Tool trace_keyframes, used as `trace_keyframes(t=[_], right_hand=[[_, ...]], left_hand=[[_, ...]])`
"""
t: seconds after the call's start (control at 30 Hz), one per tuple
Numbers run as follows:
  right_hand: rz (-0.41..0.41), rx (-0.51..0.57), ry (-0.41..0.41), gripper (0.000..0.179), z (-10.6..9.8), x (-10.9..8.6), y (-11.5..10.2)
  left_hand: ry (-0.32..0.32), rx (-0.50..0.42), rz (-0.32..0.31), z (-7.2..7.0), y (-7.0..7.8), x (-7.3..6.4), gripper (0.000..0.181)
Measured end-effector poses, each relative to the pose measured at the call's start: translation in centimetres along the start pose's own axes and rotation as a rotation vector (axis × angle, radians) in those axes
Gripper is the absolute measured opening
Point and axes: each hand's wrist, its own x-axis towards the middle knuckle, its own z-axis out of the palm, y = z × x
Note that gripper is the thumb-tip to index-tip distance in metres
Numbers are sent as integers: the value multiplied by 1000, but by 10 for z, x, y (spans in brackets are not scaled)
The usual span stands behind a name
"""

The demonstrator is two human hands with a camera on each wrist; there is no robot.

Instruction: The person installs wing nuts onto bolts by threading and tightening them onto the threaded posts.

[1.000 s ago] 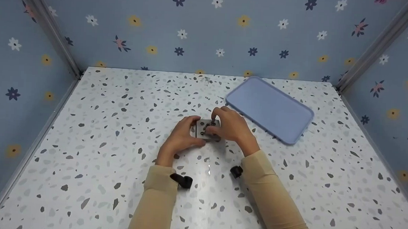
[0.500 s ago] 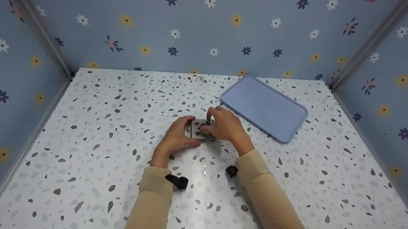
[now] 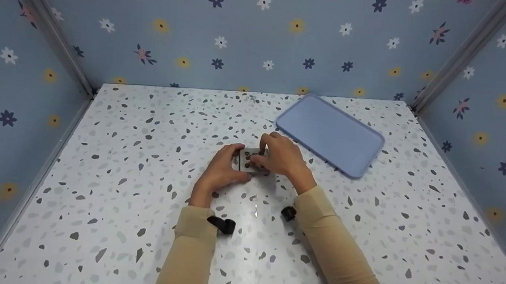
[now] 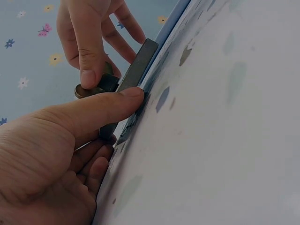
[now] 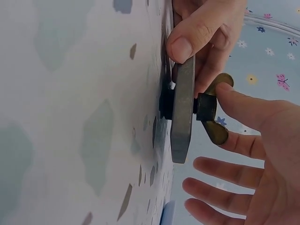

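A small grey metal plate (image 3: 253,169) with several holes lies just off the table in the middle of the head view. My left hand (image 3: 220,171) grips its edges, thumb on the near side and fingers on the far side. In the right wrist view a brass-coloured wing nut (image 5: 218,132) sits on a threaded stud above the plate, with a dark collar (image 5: 206,107) under its wings. My right hand (image 3: 285,155) pinches the wings between thumb and index finger; its other fingers stand loose. A dark bolt head (image 5: 166,104) shows beneath the plate.
A blue-lilac rectangular tray (image 3: 332,137) lies at an angle behind and right of the hands. Flower-patterned walls (image 3: 240,39) enclose the speckled white table (image 3: 118,187) at the back and sides. Black camera mounts (image 3: 228,226) sit at both wrists.
The head view has shifted slightly sideways. My left hand keeps its grip on the plate. The right thumb and index finger shift only a little at the wing nut.
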Motion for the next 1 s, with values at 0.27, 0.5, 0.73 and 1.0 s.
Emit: trace_keyframes(t=[0.27, 0.5, 0.73, 1.0], right_hand=[[34, -6, 26, 40, 1, 0, -3], [64, -16, 20, 39, 1, 1, -5], [49, -44, 36, 38, 2, 1, -5], [18, -39, 28, 38, 2, 1, -3]], left_hand=[[9, 4, -17, 0, 2, -1, 95], [7, 16, -15, 0, 2, -1, 96], [3, 9, 12, 0, 1, -1, 95], [5, 26, 27, 0, 0, 0, 95]])
